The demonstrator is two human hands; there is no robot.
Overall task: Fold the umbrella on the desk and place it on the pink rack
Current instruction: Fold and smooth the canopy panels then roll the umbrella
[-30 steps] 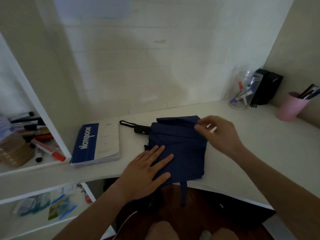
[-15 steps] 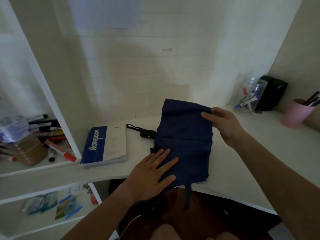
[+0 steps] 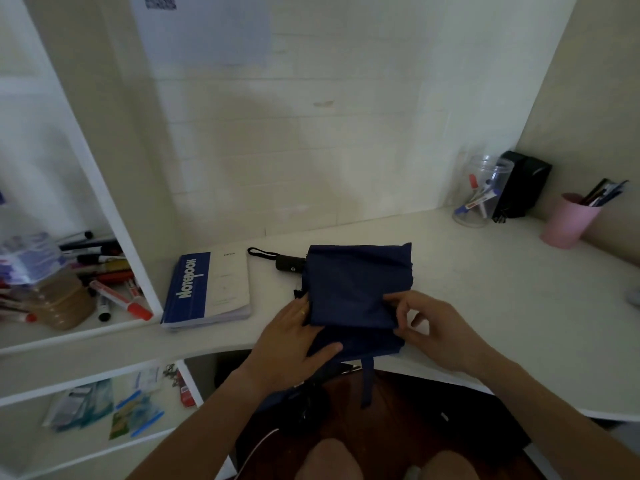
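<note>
Lowered again, navy umbrella [image 3: 356, 285] canopy lies folded, seemingly doubled.

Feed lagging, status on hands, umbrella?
Left hand flat on umbrella, tucked under flap. Right hand pinches flap edge. Umbrella on desk, part-folded. Pink rack not seen.

Umbrella handle [image 3: 290, 263] partly beneath the canopy [image 3: 356, 282]; grey thing [image 3: 634, 296] partly beyond the right edge.

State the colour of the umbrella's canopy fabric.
The canopy fabric is plain navy blue; head view.
</note>
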